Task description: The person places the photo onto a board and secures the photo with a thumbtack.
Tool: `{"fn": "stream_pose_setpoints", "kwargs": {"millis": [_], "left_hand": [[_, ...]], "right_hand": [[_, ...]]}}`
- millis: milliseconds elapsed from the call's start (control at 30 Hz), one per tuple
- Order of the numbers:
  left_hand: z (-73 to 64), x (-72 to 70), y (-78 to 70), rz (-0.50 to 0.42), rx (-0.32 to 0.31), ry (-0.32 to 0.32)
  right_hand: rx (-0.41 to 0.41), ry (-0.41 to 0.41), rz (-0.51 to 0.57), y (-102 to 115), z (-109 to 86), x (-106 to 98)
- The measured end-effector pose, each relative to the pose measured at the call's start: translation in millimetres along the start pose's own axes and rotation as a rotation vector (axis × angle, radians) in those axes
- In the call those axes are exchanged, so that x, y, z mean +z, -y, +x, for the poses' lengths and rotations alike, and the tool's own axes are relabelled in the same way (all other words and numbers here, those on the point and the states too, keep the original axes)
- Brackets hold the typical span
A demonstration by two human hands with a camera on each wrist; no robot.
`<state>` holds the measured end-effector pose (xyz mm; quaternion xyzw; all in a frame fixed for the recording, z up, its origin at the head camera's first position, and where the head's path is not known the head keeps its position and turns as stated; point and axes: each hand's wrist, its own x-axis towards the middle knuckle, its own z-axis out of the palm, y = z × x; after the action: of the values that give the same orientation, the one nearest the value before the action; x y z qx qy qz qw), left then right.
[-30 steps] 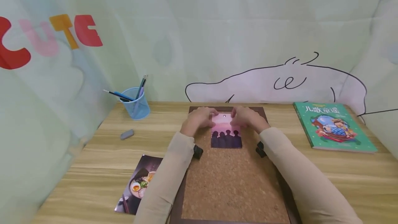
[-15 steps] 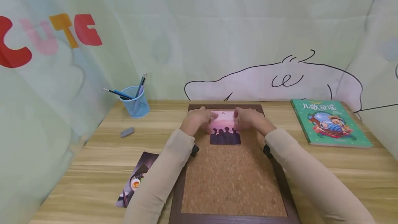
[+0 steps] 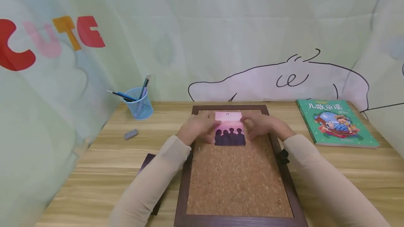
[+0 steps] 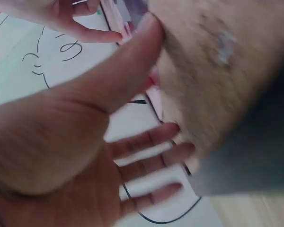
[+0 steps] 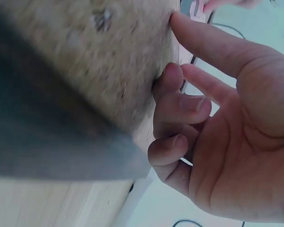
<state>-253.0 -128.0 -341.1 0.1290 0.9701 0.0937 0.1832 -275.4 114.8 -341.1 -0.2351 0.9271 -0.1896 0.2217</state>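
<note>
A pink photo point(image 3: 229, 129) with several dark silhouetted people lies on the upper part of a cork board point(image 3: 240, 185). Near its top edge shows a small round pin head point(image 3: 227, 114). My left hand point(image 3: 199, 127) is at the photo's left edge, index finger over the border; the left wrist view shows its thumb extended and the other fingers point(image 4: 151, 163) spread loosely. At the right edge is my right hand point(image 3: 263, 125), index fingertip at the photo's border. In the right wrist view, some of its fingers point(image 5: 180, 111) bend loosely above the cork, holding nothing.
A dark brown frame point(image 3: 236, 221) borders the board. To the left stand a blue mesh cup point(image 3: 140, 107) with pens and a grey eraser point(image 3: 131, 134). A dark photo point(image 3: 147, 160) lies partly under my left sleeve. A green book point(image 3: 339, 123) lies at the right.
My right hand has shifted outward, uncovering more of the photo's right side, and both forearms have spread apart. My left sleeve now covers most of the dark photo.
</note>
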Motion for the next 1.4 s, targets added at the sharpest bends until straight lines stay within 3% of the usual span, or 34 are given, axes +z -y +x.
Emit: {"fn": "stream_pose_setpoints", "kwargs": {"millis": [167, 267, 400, 600, 900, 1133, 1400], "left_hand": [[-2.0, -0.5, 19.3, 0.255, 0.258, 0.023], [-5.5, 0.1, 28.0, 0.306, 0.339, 0.037], [-12.0, 1.9, 33.8, 0.320, 0.397, 0.031], [-25.8, 8.8, 42.2, 0.279, 0.436, 0.010], [-47.9, 11.4, 58.5, 0.173, 0.454, -0.005], [-62.0, 9.2, 68.1, 0.161, 0.448, -0.018], [-84.9, 11.5, 88.9, 0.122, 0.451, -0.041]], "right_hand": [[0.057, 0.047, 0.075, -9, -6.5, -4], [0.072, 0.063, 0.097, -14, -10.8, -5], [0.070, 0.072, 0.053, -20, -15.3, -4], [0.054, 0.085, -0.015, -24, -27.0, 0], [0.039, 0.080, 0.011, -29, -49.1, 5], [-0.011, 0.058, 0.025, -37, -61.7, 6], [-0.078, 0.057, 0.076, -47, -80.8, 8]]}}
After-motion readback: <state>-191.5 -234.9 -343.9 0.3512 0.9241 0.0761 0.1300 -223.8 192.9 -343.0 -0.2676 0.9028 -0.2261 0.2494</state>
